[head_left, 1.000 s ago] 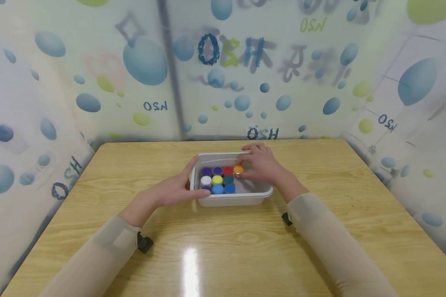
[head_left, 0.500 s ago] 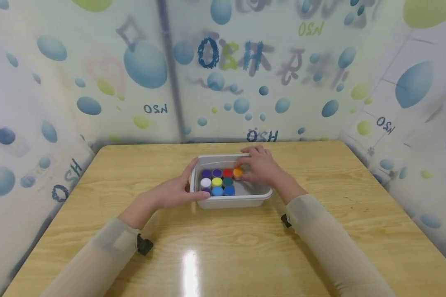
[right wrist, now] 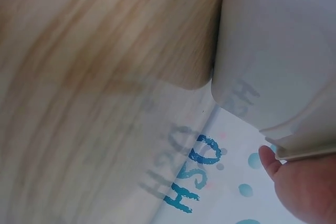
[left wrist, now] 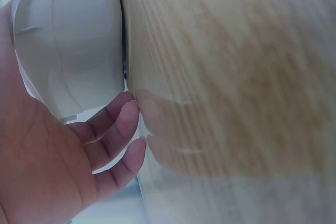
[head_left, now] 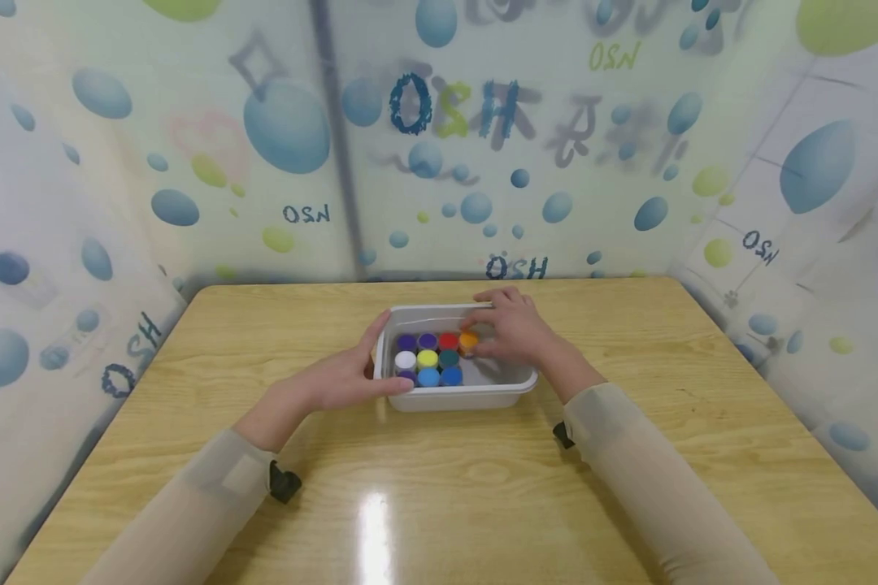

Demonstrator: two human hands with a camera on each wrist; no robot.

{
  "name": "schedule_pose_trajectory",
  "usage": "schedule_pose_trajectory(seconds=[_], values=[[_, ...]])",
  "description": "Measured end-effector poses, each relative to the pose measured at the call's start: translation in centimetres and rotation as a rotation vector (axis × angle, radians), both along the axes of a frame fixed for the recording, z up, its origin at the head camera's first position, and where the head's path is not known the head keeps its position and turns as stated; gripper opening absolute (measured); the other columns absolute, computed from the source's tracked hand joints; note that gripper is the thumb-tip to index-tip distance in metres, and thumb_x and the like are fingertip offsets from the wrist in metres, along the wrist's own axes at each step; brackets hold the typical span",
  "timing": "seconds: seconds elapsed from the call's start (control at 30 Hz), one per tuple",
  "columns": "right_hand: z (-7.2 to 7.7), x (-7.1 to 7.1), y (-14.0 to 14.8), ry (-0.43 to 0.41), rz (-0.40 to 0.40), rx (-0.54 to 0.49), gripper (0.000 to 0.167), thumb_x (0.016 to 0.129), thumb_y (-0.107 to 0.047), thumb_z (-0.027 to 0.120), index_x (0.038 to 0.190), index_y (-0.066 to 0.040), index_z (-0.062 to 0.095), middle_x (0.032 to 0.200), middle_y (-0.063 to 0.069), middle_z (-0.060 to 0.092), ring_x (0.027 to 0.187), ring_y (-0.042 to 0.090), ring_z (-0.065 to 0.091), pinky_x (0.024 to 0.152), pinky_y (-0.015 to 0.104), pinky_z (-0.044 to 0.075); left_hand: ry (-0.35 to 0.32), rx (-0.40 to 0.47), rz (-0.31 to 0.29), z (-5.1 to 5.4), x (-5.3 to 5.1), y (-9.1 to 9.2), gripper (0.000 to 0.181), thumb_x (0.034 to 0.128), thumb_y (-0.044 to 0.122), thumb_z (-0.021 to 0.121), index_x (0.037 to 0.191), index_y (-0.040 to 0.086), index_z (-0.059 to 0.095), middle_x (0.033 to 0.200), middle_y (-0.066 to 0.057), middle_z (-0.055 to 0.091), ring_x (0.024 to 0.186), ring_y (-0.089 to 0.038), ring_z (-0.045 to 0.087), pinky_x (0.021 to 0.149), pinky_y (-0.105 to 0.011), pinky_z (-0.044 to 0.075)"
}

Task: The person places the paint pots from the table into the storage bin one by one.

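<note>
A white plastic tub [head_left: 457, 398] stands on the wooden table, holding several small jars with coloured caps in rows at its left. My left hand [head_left: 340, 378] grips the tub's left end, thumb along the front rim and index finger at the back corner. In the left wrist view, the other fingers [left wrist: 123, 124] bend beside the tub's outer wall. Reaching into the tub, my right hand [head_left: 515, 329] pinches an orange-capped jar [head_left: 467, 341] at the right of the back row, beside a red-capped jar [head_left: 448, 341]. Only part of the right hand shows in the right wrist view.
The wooden table [head_left: 439, 487] reaches to a patterned backdrop [head_left: 263, 236] behind the tub and at both sides. Yellow [head_left: 428, 358], white [head_left: 406, 361] and dark green [head_left: 449, 359] caps form the middle row. Bare tub floor [head_left: 486, 373] shows at the right.
The orange-capped jar has shifted slightly left, closer to the red-capped one, with my right hand still on it. My left hand stays on the tub, and the view has tilted slightly.
</note>
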State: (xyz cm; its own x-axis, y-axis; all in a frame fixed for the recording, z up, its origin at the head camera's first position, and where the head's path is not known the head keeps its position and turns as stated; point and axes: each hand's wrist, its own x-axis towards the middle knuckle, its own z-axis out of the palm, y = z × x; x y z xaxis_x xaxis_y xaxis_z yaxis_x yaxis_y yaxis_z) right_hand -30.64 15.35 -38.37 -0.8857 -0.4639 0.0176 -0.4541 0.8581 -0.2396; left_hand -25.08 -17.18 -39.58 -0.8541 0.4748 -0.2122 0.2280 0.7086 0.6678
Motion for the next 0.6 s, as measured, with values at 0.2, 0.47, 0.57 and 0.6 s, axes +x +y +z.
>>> schedule_pose_trajectory(seconds=[0.2, 0.47, 0.57, 0.6], values=[[-0.1, 0.1, 0.5, -0.024, 0.001, -0.076, 0.037, 0.097, -0.039, 0.084, 0.132, -0.035, 0.079, 0.172, 0.008, 0.044, 0.161, 0.04, 0.026, 0.13, 0.067, 0.021, 0.003, 0.003, -0.006, 0.1, 0.2, 0.3, 0.127, 0.0932, 0.079, 0.07, 0.174, 0.039, -0.02, 0.165, -0.023, 0.05, 0.131, -0.031, 0.065, 0.118, -0.059, 0.048], [0.3, 0.9, 1.9, 0.122, -0.005, -0.238, 0.034, 0.106, -0.039, 0.073, 0.132, -0.02, 0.079, 0.161, 0.012, 0.057, 0.153, 0.04, 0.04, 0.128, 0.068, 0.024, 0.067, -0.025, -0.008, -0.4, 0.0, 0.9, 0.129, 0.0917, 0.081, 0.07, 0.176, 0.033, -0.015, 0.156, -0.02, 0.059, 0.125, -0.028, 0.067, 0.111, -0.056, 0.053], [1.2, 1.9, 2.9, 0.197, -0.065, -0.293, 0.045, 0.108, -0.044, 0.068, 0.143, -0.015, 0.071, 0.159, 0.013, 0.058, 0.152, 0.04, 0.044, 0.127, 0.067, 0.029, 0.08, -0.037, -0.004, -0.6, 0.2, 0.8, 0.13, 0.091, 0.082, 0.07, 0.176, 0.033, -0.015, 0.153, -0.018, 0.061, 0.122, -0.025, 0.067, 0.108, -0.052, 0.055], [1.6, 2.4, 3.4, 0.208, -0.09, -0.301, 0.05, 0.108, -0.046, 0.067, 0.148, -0.014, 0.067, 0.161, 0.014, 0.057, 0.153, 0.04, 0.044, 0.127, 0.067, 0.03, 0.086, -0.043, 0.0, -0.7, 0.3, 0.7, 0.13, 0.0913, 0.083, 0.069, 0.176, 0.034, -0.016, 0.151, -0.017, 0.062, 0.12, -0.025, 0.067, 0.105, -0.051, 0.056]])
